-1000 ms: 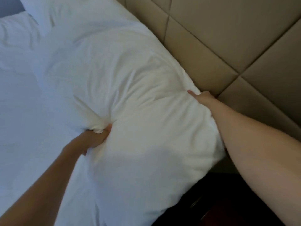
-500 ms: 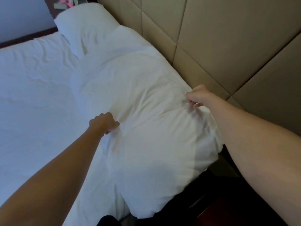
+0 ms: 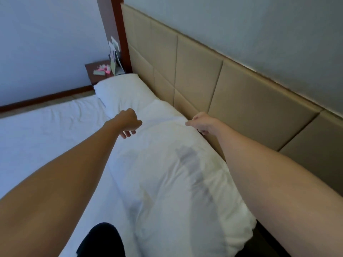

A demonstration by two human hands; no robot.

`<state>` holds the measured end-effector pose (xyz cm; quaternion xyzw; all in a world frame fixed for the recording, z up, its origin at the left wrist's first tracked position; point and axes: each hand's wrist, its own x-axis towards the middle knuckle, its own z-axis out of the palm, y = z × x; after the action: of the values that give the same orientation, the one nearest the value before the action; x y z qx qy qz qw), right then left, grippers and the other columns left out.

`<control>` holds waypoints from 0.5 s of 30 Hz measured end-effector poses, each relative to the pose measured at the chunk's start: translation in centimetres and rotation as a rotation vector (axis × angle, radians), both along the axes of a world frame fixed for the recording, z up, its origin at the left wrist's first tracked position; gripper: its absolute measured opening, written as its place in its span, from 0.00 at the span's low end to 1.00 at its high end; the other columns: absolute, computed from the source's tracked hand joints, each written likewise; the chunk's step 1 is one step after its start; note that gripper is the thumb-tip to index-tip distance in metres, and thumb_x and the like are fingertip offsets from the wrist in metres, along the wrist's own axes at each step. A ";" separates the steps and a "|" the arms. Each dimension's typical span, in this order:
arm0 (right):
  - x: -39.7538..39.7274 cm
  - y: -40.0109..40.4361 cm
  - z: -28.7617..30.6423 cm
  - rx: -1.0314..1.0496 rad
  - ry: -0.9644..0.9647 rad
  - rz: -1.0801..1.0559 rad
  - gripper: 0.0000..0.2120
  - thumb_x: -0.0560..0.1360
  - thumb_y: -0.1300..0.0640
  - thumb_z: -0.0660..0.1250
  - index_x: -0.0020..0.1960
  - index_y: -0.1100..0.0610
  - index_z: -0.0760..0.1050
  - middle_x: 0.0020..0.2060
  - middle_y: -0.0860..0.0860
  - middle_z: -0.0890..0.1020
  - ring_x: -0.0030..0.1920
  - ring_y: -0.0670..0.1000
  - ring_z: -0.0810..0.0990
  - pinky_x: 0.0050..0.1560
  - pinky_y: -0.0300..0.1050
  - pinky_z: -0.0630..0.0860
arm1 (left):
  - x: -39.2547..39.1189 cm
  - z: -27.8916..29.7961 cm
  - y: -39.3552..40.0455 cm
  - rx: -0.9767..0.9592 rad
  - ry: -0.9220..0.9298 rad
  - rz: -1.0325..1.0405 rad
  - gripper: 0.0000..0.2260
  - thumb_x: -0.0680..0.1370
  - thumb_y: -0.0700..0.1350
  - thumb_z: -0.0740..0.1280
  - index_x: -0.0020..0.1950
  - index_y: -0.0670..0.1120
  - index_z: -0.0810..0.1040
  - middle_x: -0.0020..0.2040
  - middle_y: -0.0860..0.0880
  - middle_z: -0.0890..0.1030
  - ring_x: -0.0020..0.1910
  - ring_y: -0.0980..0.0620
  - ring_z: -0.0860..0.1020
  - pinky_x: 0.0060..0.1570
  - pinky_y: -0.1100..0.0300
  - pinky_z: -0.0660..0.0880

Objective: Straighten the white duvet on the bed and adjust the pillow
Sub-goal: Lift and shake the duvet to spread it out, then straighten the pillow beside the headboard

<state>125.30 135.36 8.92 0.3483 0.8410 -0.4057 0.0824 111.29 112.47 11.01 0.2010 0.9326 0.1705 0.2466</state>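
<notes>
A long white pillow (image 3: 176, 182) lies along the beige padded headboard (image 3: 204, 80), with a second white pillow (image 3: 118, 88) beyond it at the far end. The white duvet (image 3: 46, 136) covers the bed to the left, lightly creased. My left hand (image 3: 128, 123) hovers over the pillow's left side, fingers loosely curled and hanging, holding nothing. My right hand (image 3: 202, 123) is at the pillow's far edge by the headboard, fingers loosely bent, with nothing visible in it.
A dark wooden nightstand (image 3: 98, 69) with pink and pale small items and a card stands in the far corner. A dark-clothed part of my body (image 3: 100, 240) shows at the bottom edge. Dark furniture (image 3: 269, 243) sits beside the pillow's near end.
Both hands have let go of the pillow and lifted off it. The pillow has settled flat along the headboard, and my view has risen to show the wall and nightstand.
</notes>
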 end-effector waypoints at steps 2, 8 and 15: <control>-1.7 -0.8 2.9 0.017 0.034 0.033 0.20 0.76 0.51 0.67 0.32 0.53 0.60 0.26 0.52 0.62 0.25 0.51 0.58 0.27 0.41 0.55 | -1.8 2.6 0.0 -0.017 -0.003 -0.039 0.12 0.80 0.44 0.61 0.50 0.35 0.76 0.40 0.41 0.84 0.37 0.42 0.83 0.32 0.53 0.81; -6.5 -1.3 9.2 0.100 0.088 0.085 0.21 0.77 0.48 0.67 0.32 0.52 0.60 0.25 0.50 0.63 0.25 0.51 0.60 0.29 0.43 0.60 | -7.4 7.1 1.7 -0.033 -0.056 -0.152 0.12 0.80 0.45 0.62 0.51 0.37 0.79 0.42 0.41 0.85 0.40 0.41 0.84 0.37 0.50 0.83; -15.6 -0.1 8.8 0.117 0.116 0.039 0.19 0.76 0.48 0.66 0.32 0.52 0.64 0.26 0.51 0.66 0.27 0.51 0.64 0.34 0.46 0.65 | -16.5 5.6 3.1 -0.030 -0.091 -0.179 0.11 0.80 0.45 0.62 0.51 0.37 0.78 0.42 0.41 0.85 0.40 0.41 0.85 0.39 0.49 0.83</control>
<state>109.66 135.24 17.69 0.3121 0.8732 -0.3737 0.0212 94.77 115.52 16.66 0.2720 0.9011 0.1427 0.3059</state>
